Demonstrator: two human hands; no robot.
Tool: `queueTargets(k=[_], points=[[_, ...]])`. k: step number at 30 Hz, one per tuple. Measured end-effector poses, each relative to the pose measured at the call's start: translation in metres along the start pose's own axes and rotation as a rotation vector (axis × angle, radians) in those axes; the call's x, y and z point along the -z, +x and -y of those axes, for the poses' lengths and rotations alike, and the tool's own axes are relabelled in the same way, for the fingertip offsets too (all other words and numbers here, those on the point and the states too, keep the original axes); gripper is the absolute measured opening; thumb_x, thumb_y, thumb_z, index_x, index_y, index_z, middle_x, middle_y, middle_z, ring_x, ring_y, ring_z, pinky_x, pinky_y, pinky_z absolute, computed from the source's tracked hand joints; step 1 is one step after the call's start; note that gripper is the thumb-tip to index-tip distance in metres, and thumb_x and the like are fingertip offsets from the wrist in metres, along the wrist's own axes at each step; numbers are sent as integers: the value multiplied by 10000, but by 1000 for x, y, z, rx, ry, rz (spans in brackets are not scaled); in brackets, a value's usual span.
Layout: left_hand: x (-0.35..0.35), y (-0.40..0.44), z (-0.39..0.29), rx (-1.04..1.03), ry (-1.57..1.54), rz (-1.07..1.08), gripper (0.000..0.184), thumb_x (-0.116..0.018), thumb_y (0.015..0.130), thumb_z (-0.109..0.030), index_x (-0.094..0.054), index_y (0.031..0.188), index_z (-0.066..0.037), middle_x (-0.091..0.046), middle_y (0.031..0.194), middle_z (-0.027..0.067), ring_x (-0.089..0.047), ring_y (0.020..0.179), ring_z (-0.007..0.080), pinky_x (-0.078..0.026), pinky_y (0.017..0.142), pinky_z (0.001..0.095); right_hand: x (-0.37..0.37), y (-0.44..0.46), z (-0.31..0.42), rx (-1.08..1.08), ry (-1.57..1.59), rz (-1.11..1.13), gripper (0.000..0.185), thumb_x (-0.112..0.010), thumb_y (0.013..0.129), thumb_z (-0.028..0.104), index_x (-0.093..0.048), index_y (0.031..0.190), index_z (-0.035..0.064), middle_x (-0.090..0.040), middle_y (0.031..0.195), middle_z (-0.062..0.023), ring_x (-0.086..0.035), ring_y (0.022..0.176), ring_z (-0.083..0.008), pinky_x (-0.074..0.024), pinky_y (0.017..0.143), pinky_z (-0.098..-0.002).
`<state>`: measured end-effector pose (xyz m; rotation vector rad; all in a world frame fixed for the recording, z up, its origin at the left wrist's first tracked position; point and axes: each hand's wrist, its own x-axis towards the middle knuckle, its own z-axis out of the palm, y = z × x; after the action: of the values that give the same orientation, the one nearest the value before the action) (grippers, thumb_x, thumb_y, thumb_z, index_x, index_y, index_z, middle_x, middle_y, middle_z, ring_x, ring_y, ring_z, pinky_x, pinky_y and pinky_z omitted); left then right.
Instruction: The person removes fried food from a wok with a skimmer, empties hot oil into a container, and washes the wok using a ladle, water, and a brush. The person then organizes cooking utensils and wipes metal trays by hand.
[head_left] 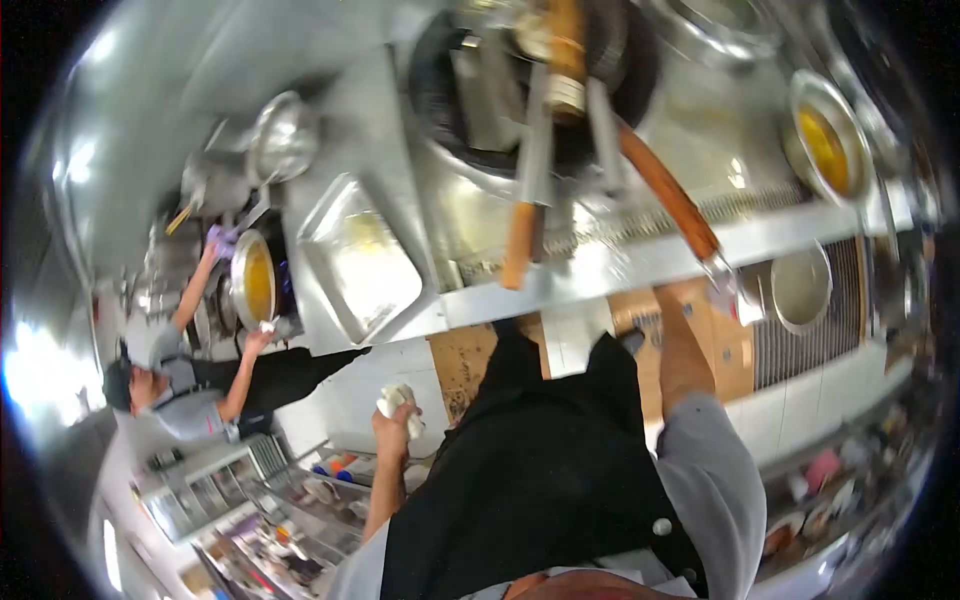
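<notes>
My left hand [395, 428] is closed around a crumpled white cloth [401, 402], held low beside my black apron [530, 470]. My right forearm [683, 345] reaches up to the front edge of the steel counter [590, 262]; the edge hides my right hand. Above that arm, a long wooden handle [670, 190] with a metal end sticks out past the counter edge. It leans from a large black wok [440, 110], where several wooden-handled tools [522, 215] lie together, blurred. A white pot [800, 290] sits low to the right of my forearm.
A rectangular metal tray [345, 300] lies on the counter to the left. A bowl of yellow liquid [825, 150] stands at the right. At far left, a co-worker [185, 390] handles a pan of yellow liquid [258, 282] and a purple cloth [221, 240]. Cardboard [460, 365] covers part of the tiled floor.
</notes>
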<state>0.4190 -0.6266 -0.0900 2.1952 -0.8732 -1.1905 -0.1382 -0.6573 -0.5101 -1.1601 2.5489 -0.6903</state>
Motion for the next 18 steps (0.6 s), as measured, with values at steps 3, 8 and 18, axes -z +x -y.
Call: queueTargets(k=[3, 8, 18], points=[[35, 88, -40, -187, -171, -101, 293, -664, 897, -123, -652, 1160, 4, -680, 889, 82, -662, 742, 193, -537, 632, 336, -5, 16, -26, 2, -15, 7, 931, -781, 800, 447, -387, 1470, -65, -703, 1139, -255, -690, 1100, -314, -558, 925, -422], [89, 295, -189, -371, -586, -38, 303, -753, 919, -295, -677, 1075, -48, -672, 872, 41, -647, 700, 160, -518, 607, 317, -42, -46, -137, -117, -135, 241, 1122, -834, 787, 397, -176, 1569, -67, -727, 974, -172, -714, 901, -308, -577, 824, -387], [100, 667, -324, -57, -856, -277, 377, -810, 780, -274, -685, 1002, 4, -697, 845, 97, -666, 713, 294, -537, 651, 431, 196, -346, 62, -98, -15, 877, 361, -735, 874, 310, -573, 1132, 118, -636, 890, -88, -673, 739, -339, -543, 595, -516]])
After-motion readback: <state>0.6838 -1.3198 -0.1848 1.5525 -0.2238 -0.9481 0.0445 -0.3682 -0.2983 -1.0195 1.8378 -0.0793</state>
